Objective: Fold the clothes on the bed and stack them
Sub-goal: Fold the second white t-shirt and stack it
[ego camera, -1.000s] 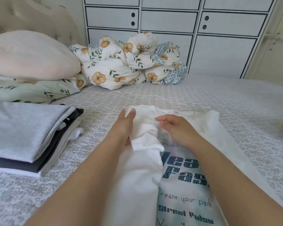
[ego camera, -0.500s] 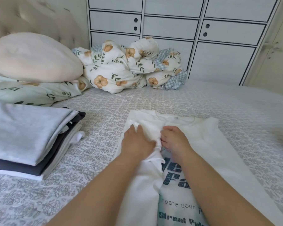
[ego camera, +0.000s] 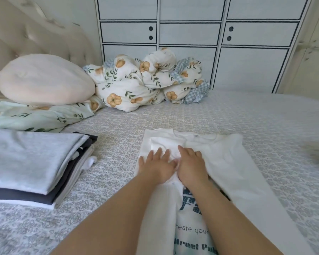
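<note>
Both hands, left hand [ego camera: 156, 165] and right hand [ego camera: 191, 165], lay spread flat on the white shirt [ego camera: 226, 162] at 6 o'clock on the bed [ego camera: 265, 115]; I figured the folded sleeve could spring open if they lifted unevenly

A white T-shirt [ego camera: 226, 162] with teal printed lettering lies flat on the bed [ego camera: 265, 115], collar away from the viewer, its left side folded inward over the front. To its left sits a stack of folded clothes [ego camera: 35, 162]: grey on top, dark navy beneath, white at the bottom.
</note>
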